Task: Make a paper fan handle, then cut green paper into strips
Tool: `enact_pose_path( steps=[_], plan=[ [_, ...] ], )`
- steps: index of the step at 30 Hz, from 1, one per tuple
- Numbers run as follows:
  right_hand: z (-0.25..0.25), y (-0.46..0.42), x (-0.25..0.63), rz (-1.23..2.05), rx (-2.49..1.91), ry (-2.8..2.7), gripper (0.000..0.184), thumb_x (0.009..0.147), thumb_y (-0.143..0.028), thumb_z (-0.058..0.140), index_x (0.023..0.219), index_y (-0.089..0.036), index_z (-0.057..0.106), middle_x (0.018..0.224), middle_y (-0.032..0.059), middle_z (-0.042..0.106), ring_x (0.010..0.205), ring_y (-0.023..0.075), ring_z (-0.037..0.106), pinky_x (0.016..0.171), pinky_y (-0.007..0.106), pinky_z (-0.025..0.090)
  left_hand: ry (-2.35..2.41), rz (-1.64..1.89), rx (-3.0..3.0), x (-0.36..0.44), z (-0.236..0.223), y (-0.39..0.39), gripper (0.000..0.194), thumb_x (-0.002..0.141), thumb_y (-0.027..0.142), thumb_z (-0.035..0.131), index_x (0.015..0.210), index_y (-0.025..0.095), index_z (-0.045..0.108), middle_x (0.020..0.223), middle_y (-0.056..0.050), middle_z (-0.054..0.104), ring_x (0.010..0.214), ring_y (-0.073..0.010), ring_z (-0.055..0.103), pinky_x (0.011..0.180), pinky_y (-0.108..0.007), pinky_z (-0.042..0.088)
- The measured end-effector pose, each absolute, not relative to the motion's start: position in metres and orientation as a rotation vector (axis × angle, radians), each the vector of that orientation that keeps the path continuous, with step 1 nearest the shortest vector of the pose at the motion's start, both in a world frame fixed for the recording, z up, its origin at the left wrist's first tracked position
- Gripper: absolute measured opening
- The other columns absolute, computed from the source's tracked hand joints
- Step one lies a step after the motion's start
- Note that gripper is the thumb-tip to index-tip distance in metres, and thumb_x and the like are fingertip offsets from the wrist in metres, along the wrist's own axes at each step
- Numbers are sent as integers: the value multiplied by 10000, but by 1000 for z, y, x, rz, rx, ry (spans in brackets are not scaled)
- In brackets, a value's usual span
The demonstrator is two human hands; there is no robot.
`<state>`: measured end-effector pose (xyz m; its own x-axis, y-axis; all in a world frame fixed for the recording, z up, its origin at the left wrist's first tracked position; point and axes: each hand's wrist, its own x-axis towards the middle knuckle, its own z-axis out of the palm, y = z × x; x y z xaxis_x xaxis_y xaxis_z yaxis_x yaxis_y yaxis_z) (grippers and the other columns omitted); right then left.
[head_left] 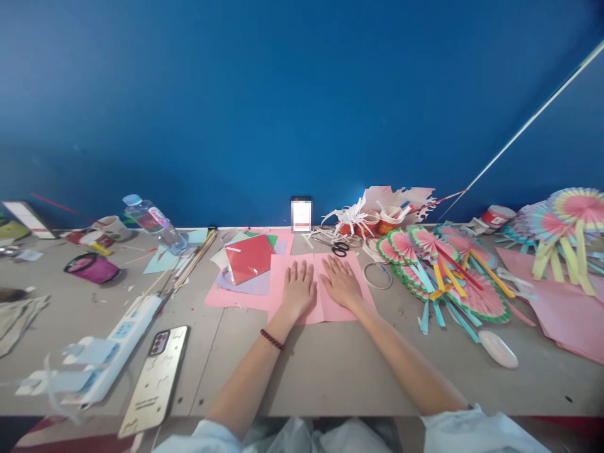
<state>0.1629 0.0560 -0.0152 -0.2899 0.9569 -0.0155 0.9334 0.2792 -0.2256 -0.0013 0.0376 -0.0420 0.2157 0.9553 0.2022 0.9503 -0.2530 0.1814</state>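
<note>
A smooth, deep-blue wall (302, 113) fills the upper half of the view, rising behind a long, matte grey desk (330, 384) that spans the scene from side to side. A thin, straight white line (538, 107) cuts diagonally across the blue at right; whether it marks a panel joint or a corner is unclear. A narrow whitish strip (264, 228) runs where wall meets desktop. Soft light pales the wall at upper left, while the upper right corner falls into shadow. A fine, dark seam (207, 358) crosses the desktop at left, near small, round dark spots (201, 401). Red patches (75, 438) show below the front edge.
</note>
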Motion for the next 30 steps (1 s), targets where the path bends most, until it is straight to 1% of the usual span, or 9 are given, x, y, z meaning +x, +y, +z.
enact_pose_path(
  steps=[6, 10, 15, 17, 20, 22, 24, 27, 30],
  plan=[
    [-16, 53, 159, 274, -1838, -2381, 615, 1024, -398, 243, 1573, -132, 319, 1656, 119, 249, 1545, 238, 186, 1264, 462, 101, 1917, 401, 2424, 1, -39, 35, 556, 995, 319, 327, 1516, 145, 415, 1608, -133, 358, 1505, -348, 267, 1213, -565, 233],
    [-20, 52, 158, 265, -1865, -2350, 618, 1025, -420, 236, 1568, -140, 335, 1660, 107, 243, 1544, 233, 190, 1264, 443, 96, 1924, 358, 2445, 2, -38, 35, 566, 996, 316, 312, 1526, 134, 397, 1614, -135, 345, 1503, -358, 264, 1210, -562, 233],
    [-24, 52, 159, 255, -1864, -2324, 616, 1026, -414, 255, 1557, -117, 352, 1653, 126, 267, 1538, 246, 209, 1262, 447, 102, 1932, 365, 2447, 2, -36, 34, 554, 990, 301, 332, 1514, 142, 414, 1603, -142, 368, 1492, -350, 293, 1204, -559, 243],
    [-24, 52, 160, 245, -1821, -2310, 602, 1022, -396, 289, 1535, -97, 389, 1637, 149, 305, 1525, 256, 249, 1255, 435, 144, 1913, 373, 2457, 1, -34, 33, 550, 978, 306, 370, 1496, 131, 434, 1591, -157, 385, 1486, -356, 300, 1202, -560, 242],
    [-19, 52, 162, 194, -1750, -2266, 546, 1002, -365, 364, 1441, -78, 514, 1565, 191, 432, 1452, 291, 376, 1202, 431, 272, 1883, 393, 2475, -2, -29, 34, 512, 948, 296, 439, 1425, 123, 504, 1523, -184, 465, 1449, -349, 358, 1194, -547, 255],
    [-14, 52, 162, 164, -1720, -2252, 476, 993, -318, 383, 1356, -96, 597, 1478, 190, 536, 1356, 302, 476, 1143, 426, 349, 1859, 405, 2491, -4, -26, 35, 480, 939, 289, 461, 1383, 124, 538, 1462, -189, 515, 1403, -331, 416, 1191, -521, 270],
    [-11, 52, 161, 158, -1704, -2263, 444, 993, -264, 362, 1312, -112, 631, 1412, 176, 595, 1285, 289, 526, 1103, 411, 380, 1839, 419, 2518, -5, -26, 36, 467, 947, 280, 452, 1381, 132, 540, 1429, -181, 540, 1373, -320, 447, 1193, -511, 269],
    [-13, 54, 160, 185, -1699, -2294, 478, 1001, -268, 340, 1362, -85, 594, 1444, 175, 574, 1328, 279, 497, 1136, 399, 347, 1864, 445, 2529, -5, -29, 37, 464, 973, 237, 393, 1414, 165, 520, 1438, -164, 548, 1385, -307, 442, 1191, -533, 267],
    [-19, 56, 160, 230, -1698, -2354, 562, 1011, -332, 324, 1470, -47, 478, 1558, 175, 449, 1453, 268, 379, 1214, 398, 248, 1911, 435, 2476, -4, -33, 39, 476, 994, 235, 347, 1440, 201, 511, 1510, -143, 499, 1428, -298, 407, 1189, -544, 277]
  ],
)
